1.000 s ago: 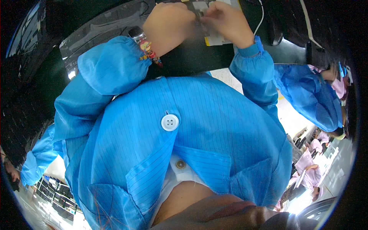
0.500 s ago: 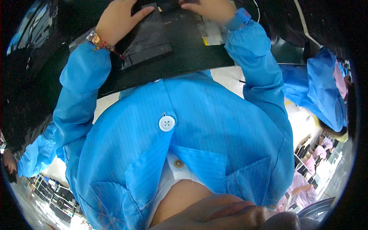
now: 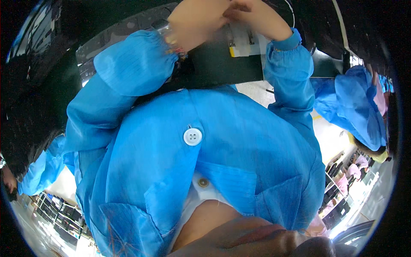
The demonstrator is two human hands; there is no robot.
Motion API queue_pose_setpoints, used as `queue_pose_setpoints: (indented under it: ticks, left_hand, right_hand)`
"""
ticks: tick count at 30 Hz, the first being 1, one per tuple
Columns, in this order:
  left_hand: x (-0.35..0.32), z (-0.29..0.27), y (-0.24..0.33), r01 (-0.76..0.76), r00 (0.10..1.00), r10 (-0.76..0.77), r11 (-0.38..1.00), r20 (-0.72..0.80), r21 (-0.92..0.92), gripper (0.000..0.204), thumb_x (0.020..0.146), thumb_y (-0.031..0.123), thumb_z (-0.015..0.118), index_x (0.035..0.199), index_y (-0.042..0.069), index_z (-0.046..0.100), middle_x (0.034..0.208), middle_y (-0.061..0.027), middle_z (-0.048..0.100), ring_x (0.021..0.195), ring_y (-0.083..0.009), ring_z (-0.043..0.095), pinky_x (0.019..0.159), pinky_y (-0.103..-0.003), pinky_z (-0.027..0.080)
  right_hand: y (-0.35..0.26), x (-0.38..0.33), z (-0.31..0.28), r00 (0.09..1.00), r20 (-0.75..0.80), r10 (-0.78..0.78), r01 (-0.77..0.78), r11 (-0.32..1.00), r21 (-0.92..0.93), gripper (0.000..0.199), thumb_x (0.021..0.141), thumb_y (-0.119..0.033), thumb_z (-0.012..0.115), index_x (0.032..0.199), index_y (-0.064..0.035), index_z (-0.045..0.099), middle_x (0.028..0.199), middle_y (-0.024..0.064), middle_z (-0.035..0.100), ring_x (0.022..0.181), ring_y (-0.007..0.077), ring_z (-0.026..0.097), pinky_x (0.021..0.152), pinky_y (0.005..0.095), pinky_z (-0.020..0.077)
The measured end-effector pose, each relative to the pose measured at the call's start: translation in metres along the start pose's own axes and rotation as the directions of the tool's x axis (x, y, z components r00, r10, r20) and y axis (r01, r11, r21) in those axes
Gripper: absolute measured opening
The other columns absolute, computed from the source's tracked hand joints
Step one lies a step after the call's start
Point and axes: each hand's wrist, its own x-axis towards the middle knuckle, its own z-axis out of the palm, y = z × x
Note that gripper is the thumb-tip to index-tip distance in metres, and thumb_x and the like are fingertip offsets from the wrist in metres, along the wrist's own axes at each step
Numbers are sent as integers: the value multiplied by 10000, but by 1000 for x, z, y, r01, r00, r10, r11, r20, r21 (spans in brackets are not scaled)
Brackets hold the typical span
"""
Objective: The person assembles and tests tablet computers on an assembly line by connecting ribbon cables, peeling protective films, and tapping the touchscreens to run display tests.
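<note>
My left hand (image 3: 199, 21) reaches across to the right at the top edge of the head view. It is smeared by motion, and its fingers are cut off or hidden. Close by, my right hand (image 3: 261, 18) has its fingers bent inward, the tips meeting or nearly meeting the left hand. What they pinch, if anything, cannot be made out. Beneath the right hand lies a small pale flat piece with a yellow edge (image 3: 232, 52), on the dark work surface (image 3: 222, 70).
A dark, shiny moulded plastic tray (image 3: 113, 34) lies left of my left forearm. A white cable (image 3: 341, 25) runs along the right. Co-workers in blue sleeves sit close on both sides, one at right (image 3: 353, 98), one at left (image 3: 40, 173).
My left hand has swung right, from the dark flat piece toward my right hand. My right hand has shifted slightly right, its fingers now bent. More of the plastic tray shows.
</note>
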Motion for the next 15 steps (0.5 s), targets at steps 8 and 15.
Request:
queue_pose_setpoints:
  ticks: [8, 15]
  left_hand:
    - [-12, -13, 5, -184, 949, 170, 983, -266, -26, 170, 798, 157, 558, 823, 10, 641, 817, -156, 614, 816, -314, 579, 742, -394, 458]
    - [-2, -14, -1, 169, 982, -174, 983, 68, 76, 176, 778, 155, 575, 822, 8, 661, 829, -172, 611, 811, -313, 576, 746, -385, 457]
  right_hand:
    - [5, -9, -1, 976, 29, 218, -216, 923, 319, 172, 789, -113, 638, 898, 20, 626, 750, 64, 621, 648, 112, 575, 604, 236, 467]
    - [0, -12, 18, 983, -160, 86, -103, 990, -98, 215, 712, -158, 685, 826, 17, 635, 762, 144, 630, 678, 231, 604, 624, 319, 480]
